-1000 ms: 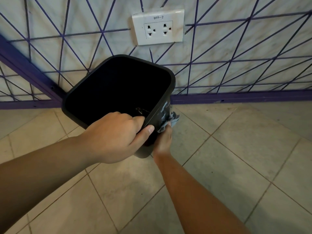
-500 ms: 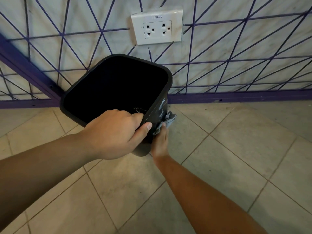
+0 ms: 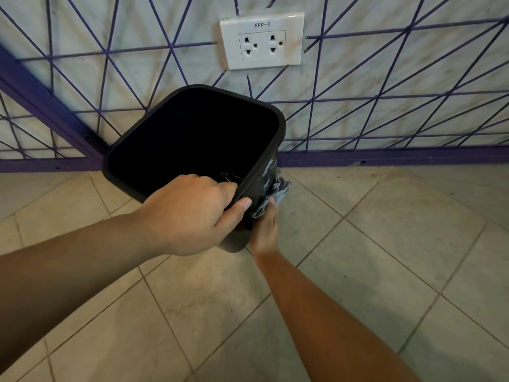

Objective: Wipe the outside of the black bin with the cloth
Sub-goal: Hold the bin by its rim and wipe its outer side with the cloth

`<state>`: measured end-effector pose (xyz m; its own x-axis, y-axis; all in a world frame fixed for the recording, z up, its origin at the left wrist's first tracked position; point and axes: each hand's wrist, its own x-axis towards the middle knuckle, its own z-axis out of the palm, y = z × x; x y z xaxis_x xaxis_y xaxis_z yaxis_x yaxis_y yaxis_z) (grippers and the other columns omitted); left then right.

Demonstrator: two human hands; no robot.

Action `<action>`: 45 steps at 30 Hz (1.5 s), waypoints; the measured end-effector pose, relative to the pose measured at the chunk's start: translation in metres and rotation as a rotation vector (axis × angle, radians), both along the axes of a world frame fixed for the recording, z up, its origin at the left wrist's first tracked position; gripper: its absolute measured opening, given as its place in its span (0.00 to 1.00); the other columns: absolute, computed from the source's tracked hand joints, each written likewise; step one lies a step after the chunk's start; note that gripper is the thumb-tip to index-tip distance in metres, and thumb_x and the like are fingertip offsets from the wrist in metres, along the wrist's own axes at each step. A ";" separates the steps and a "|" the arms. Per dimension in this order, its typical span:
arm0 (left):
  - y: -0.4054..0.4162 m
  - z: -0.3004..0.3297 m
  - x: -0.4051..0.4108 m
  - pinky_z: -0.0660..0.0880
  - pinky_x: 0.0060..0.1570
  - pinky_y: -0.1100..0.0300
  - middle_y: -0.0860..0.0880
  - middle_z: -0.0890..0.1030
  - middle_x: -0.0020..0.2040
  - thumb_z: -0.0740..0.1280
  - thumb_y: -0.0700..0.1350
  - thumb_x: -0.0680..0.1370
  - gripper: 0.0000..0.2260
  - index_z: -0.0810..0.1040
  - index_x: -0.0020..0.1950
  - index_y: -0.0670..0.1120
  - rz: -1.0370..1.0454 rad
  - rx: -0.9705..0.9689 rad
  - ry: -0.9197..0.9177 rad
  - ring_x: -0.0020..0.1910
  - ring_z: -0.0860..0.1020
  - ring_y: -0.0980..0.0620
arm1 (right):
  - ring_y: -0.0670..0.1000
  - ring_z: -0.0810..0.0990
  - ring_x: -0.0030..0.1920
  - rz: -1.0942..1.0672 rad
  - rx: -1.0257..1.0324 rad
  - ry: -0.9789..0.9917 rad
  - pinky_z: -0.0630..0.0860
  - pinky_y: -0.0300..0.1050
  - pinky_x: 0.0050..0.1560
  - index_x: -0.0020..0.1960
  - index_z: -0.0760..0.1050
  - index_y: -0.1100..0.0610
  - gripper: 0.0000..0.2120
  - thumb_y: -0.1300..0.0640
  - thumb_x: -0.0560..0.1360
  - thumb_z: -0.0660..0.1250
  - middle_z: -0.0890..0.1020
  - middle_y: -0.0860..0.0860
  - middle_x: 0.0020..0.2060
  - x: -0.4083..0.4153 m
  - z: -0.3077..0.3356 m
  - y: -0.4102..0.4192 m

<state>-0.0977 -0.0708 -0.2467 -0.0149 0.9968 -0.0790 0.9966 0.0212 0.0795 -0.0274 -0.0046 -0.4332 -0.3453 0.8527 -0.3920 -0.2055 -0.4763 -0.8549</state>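
Beige tiled floor [image 3: 358,271] meets a purple-lined wall. The left hand [image 3: 190,216] grips the tilted black bin [image 3: 264,150] by its near rim; the right hand [image 3: 264,230] presses a grey cloth [image 3: 278,193] against its outer right side.

1. Even, soft indoor light; no hard shadows on the floor [image 3: 385,271].
2. Bin [image 3: 264,177] interior is pure black, no detail.
3. Wide-angle bend at edges.
4. Focus sharp overall.

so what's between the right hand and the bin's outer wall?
The cloth: head view shows the right hand pressing it against the black bin.
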 end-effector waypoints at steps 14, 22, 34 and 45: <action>0.000 -0.003 -0.003 0.70 0.27 0.59 0.53 0.70 0.26 0.42 0.63 0.77 0.18 0.60 0.35 0.56 -0.007 0.010 -0.047 0.24 0.71 0.55 | 0.59 0.79 0.76 0.077 0.060 0.002 0.80 0.47 0.73 0.84 0.68 0.61 0.44 0.33 0.78 0.54 0.80 0.62 0.74 0.001 -0.019 -0.005; 0.000 -0.005 -0.006 0.69 0.26 0.59 0.53 0.70 0.25 0.45 0.61 0.79 0.16 0.59 0.34 0.56 -0.024 0.032 -0.026 0.23 0.71 0.55 | 0.46 0.84 0.66 0.084 0.137 0.028 0.82 0.33 0.62 0.80 0.70 0.66 0.35 0.43 0.85 0.51 0.81 0.65 0.71 0.006 -0.029 0.009; 0.001 -0.005 -0.006 0.71 0.27 0.59 0.53 0.72 0.27 0.46 0.61 0.79 0.16 0.61 0.35 0.56 0.005 0.011 -0.031 0.25 0.72 0.55 | 0.58 0.84 0.68 0.071 0.123 -0.020 0.81 0.57 0.73 0.77 0.75 0.64 0.37 0.40 0.79 0.54 0.84 0.62 0.68 0.001 -0.026 0.017; 0.000 -0.008 -0.009 0.66 0.23 0.61 0.53 0.68 0.23 0.45 0.61 0.80 0.17 0.58 0.34 0.57 -0.037 0.068 -0.020 0.21 0.69 0.55 | 0.57 0.80 0.76 0.093 0.137 0.019 0.80 0.50 0.76 0.84 0.68 0.61 0.44 0.31 0.79 0.55 0.80 0.61 0.75 0.003 -0.025 0.009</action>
